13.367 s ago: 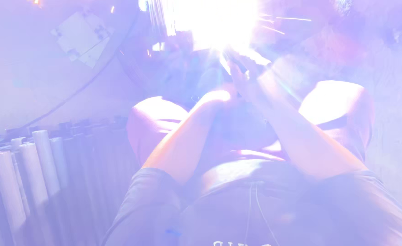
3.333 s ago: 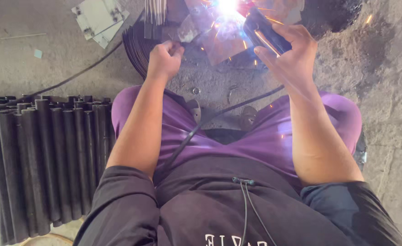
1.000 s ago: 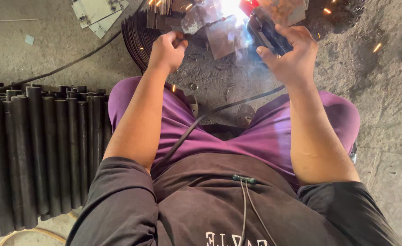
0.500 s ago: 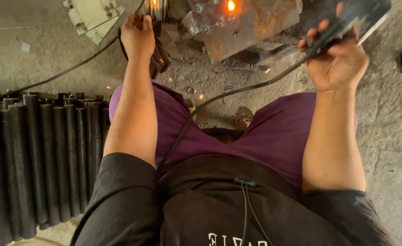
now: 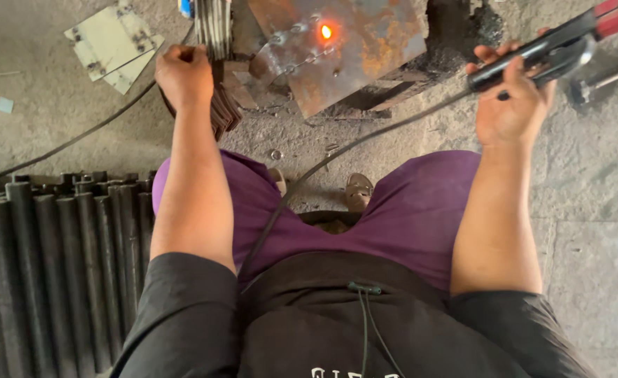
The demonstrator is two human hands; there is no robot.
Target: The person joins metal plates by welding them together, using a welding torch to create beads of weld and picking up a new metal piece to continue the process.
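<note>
Both hands have drawn apart since the bright arc of a few seconds ago: the right hand (image 5: 512, 105) has swung out to the right, away from the rusty steel plate (image 5: 351, 49), and the glare has shrunk to one small orange-glowing spot (image 5: 326, 31) on that plate. That hand is closed around the black handle of a welding electrode holder (image 5: 540, 52), whose red-tipped end points up and to the right, near the frame edge. A black cable (image 5: 323, 164) runs from the holder down across the purple trousers (image 5: 407, 210) to the person's lap.

Meanwhile the left hand (image 5: 181, 73) is curled into a loose fist beside a bundle of thin grey metal strips (image 5: 213, 28), its knuckles touching or just beside them; whether the fingers actually grip anything cannot be told. Under that hand lies a dark stack of flat metal pieces (image 5: 225, 112).

On the concrete floor (image 5: 596, 210) to the left lies a row of black steel tubes (image 5: 50, 259), side by side. Pale grey sheet-metal offcuts (image 5: 109, 45) lie near the top left corner.
</note>
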